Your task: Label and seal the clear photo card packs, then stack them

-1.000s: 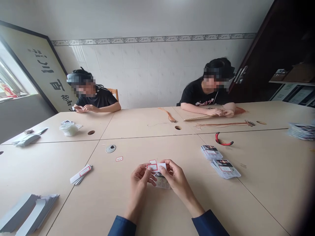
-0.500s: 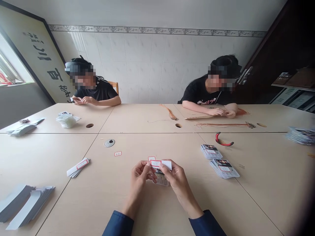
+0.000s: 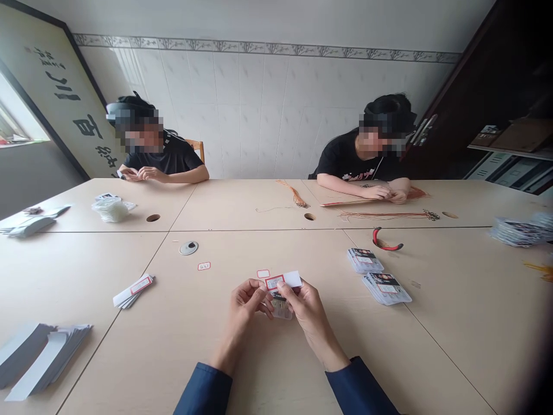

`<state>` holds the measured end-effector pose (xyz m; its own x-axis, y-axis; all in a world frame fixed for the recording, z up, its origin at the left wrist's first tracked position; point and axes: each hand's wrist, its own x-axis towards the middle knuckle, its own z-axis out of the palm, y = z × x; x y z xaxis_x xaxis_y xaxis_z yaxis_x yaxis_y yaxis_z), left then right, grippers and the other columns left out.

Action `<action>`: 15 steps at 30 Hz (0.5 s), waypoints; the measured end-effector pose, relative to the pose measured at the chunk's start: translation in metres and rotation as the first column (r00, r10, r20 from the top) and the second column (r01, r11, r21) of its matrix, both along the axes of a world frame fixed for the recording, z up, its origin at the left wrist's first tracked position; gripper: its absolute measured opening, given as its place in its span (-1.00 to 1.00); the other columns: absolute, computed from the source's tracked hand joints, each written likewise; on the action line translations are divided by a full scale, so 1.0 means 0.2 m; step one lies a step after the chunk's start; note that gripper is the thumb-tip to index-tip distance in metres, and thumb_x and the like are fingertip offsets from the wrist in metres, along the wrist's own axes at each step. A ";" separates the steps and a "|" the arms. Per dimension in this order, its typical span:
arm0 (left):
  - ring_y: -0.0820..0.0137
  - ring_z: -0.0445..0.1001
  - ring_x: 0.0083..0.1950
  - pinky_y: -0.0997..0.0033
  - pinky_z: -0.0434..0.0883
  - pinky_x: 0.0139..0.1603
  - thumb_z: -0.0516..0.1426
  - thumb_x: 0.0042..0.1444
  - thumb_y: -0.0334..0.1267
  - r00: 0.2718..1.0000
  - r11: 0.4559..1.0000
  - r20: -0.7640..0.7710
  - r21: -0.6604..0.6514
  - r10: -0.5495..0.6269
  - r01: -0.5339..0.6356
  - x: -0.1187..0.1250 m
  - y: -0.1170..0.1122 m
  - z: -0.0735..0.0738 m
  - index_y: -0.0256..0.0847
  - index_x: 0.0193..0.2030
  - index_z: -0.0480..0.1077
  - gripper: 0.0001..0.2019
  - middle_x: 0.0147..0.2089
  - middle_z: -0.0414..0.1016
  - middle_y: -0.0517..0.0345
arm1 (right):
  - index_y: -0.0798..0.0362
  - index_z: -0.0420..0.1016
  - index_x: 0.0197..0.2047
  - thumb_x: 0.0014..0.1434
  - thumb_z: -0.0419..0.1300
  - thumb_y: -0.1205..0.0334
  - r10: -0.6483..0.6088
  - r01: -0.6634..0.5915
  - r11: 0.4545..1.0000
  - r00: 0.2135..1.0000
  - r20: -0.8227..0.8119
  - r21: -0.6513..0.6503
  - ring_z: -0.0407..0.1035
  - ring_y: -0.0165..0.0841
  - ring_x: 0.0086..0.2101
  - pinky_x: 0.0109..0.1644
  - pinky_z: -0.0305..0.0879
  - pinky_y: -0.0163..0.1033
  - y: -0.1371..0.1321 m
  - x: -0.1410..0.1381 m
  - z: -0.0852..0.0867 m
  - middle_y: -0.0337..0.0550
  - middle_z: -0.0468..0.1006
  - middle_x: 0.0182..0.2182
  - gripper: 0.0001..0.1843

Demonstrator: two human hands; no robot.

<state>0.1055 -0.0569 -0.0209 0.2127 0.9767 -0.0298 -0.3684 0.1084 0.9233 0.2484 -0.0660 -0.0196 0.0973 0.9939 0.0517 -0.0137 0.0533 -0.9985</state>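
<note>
In front of me a white paper strip [image 3: 294, 279] with a red-bordered label [image 3: 275, 282] on its left part is held up at a slant. My right hand [image 3: 307, 304] pinches it, thumb on the front face and fingers behind. My left hand [image 3: 248, 301] is closed, thumb and fingertips at the strip's left end. Beneath the strip, partly hidden by my hands, is a clear packet with a dark printed card [image 3: 281, 310]. Just behind it a small red-bordered sticker [image 3: 263, 274] lies on the table; another sticker [image 3: 204, 266] lies farther left.
Folded strips [image 3: 133, 291] and stacks of white strips [image 3: 52, 357] lie left. Two piles of clear packets [image 3: 386, 287] sit right, near red-handled pliers [image 3: 386, 245]. Two people work across the table, by bundles of orange cord [image 3: 297, 196]. A round cable-hole cover [image 3: 189, 248] lies mid-left.
The strip has tilted, its right end rising. Both hands keep hold at nearly the same place. The whole view has shifted slightly.
</note>
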 end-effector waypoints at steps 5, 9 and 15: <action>0.46 0.40 -0.49 0.45 0.44 -0.47 0.27 0.06 -0.06 1.000 1.000 0.015 0.002 -0.003 0.003 0.00 0.00 0.01 -0.27 -0.38 0.43 -0.71 -0.45 0.44 0.15 | 0.12 0.43 -0.08 0.14 0.25 -0.15 -0.012 0.012 1.000 1.000 -0.014 0.028 0.37 -0.35 -0.43 -0.43 0.26 -0.32 0.00 -0.01 -0.02 -0.10 0.55 -0.36 -0.49; 0.46 0.41 -0.49 0.45 0.44 -0.47 0.27 0.07 -0.04 1.000 1.000 0.010 0.011 0.029 -0.029 -0.01 0.01 0.00 -0.28 -0.39 0.42 -0.70 -0.45 0.44 0.15 | 0.05 0.13 0.20 0.20 0.23 -0.04 -0.197 0.183 0.972 0.977 0.086 0.147 0.30 -0.39 -0.47 -0.33 0.30 -0.30 -0.02 -0.01 -0.04 -0.34 0.37 -0.50 -0.37; 0.46 0.42 -0.50 0.43 0.46 -0.45 0.28 0.07 -0.05 0.999 0.999 0.008 0.002 0.048 -0.048 -0.01 0.02 -0.01 -0.28 -0.37 0.44 -0.71 -0.47 0.45 0.17 | 0.02 0.41 -0.16 0.28 0.13 0.08 -0.295 0.105 0.912 0.838 0.458 0.395 0.24 -0.39 -0.48 -0.37 0.25 -0.29 -0.04 -0.01 -0.02 -0.26 0.35 -0.49 -0.81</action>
<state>0.1031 -0.0539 -0.0233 0.1654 0.9859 -0.0265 -0.3807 0.0886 0.9205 0.2471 -0.0730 -0.0242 0.1587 0.8635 0.4787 0.5280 0.3354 -0.7802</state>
